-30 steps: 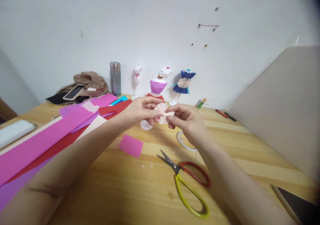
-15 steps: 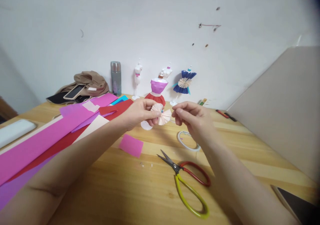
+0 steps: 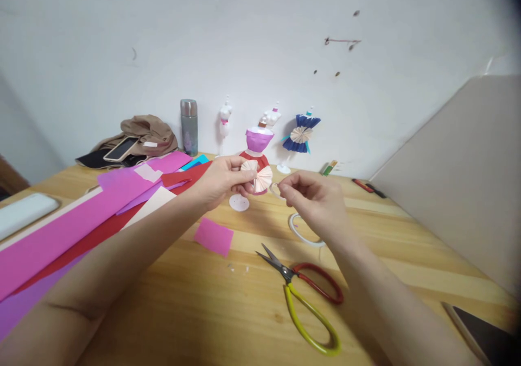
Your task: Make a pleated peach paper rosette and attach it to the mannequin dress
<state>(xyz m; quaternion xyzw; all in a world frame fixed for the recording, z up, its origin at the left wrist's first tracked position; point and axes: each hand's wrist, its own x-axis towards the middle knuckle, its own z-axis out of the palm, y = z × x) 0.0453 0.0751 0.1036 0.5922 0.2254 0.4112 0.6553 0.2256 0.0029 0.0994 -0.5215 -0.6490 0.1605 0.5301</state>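
My left hand point(image 3: 235, 177) pinches a pale pink pleated paper bow point(image 3: 262, 179), its two fans spread. The bow stands in front of a small mannequin point(image 3: 259, 139) dressed in a purple top and red skirt. To the right of the bow, my right hand point(image 3: 307, 192) has thumb and fingers closed on a thin white strip point(image 3: 274, 190), which curls toward the bow. Below that hand lies a white roll of tape point(image 3: 299, 233), partly hidden by the wrist. Scissors point(image 3: 287, 273) with one red and one yellow handle rest on the table, blades slightly apart.
Long sheets of coloured paper point(image 3: 81, 227) cover the table's left side. A pink paper piece point(image 3: 214, 237) lies near the middle. Behind stand a flask point(image 3: 189, 130), a bare mannequin point(image 3: 225, 120) and one in a blue pleated dress point(image 3: 302, 133). A phone point(image 3: 480, 328) lies at right.
A thin curled strip now shows at my right fingertips. My left hand has moved slightly left and up with the bow, its fans turned a little.
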